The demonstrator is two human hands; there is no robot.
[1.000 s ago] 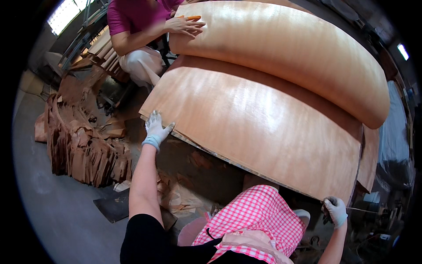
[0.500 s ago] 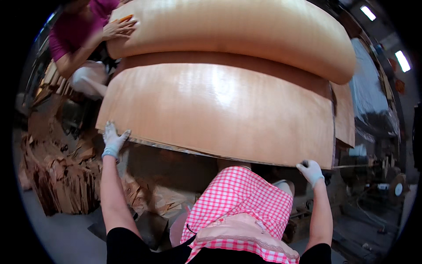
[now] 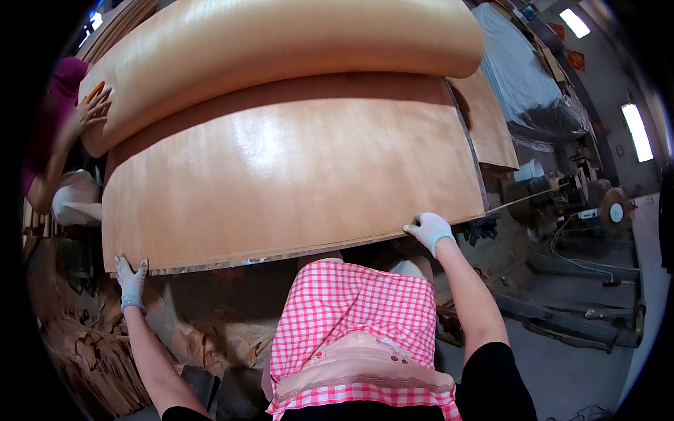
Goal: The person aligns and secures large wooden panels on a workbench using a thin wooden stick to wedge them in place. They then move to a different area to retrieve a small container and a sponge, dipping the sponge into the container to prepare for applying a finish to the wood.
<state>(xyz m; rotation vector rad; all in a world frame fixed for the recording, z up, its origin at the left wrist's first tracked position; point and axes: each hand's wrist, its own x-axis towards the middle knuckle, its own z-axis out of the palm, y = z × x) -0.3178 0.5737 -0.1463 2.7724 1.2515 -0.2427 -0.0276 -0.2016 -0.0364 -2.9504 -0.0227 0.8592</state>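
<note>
A broad, light-brown wood veneer sheet [image 3: 295, 175] lies in front of me, its near edge facing my body. Behind its bare part, a large curved roll of the same veneer [image 3: 295, 42] rests across the top. My left hand [image 3: 131, 281], in a whitish glove, is at the sheet's near left corner, fingers stretched out and thumb apart. At the near edge, a little in from the right corner, my gloved right hand [image 3: 430, 231] has its fingers closed on the sheet. Its fingertips are partly hidden.
A co-worker's hand [image 3: 93, 111] rests on the roll's left end, with something orange by the fingers. Torn veneer scraps [image 3: 91, 358] pile up at lower left. On the right are a plastic-covered stack [image 3: 523, 77], a round disc on a machine [image 3: 615, 212] and a metal frame [image 3: 583, 302].
My view has turned to the right, so the sheet and roll appear farther left. My right hand is slightly farther in from the right corner; my left hand stays by the left corner.
</note>
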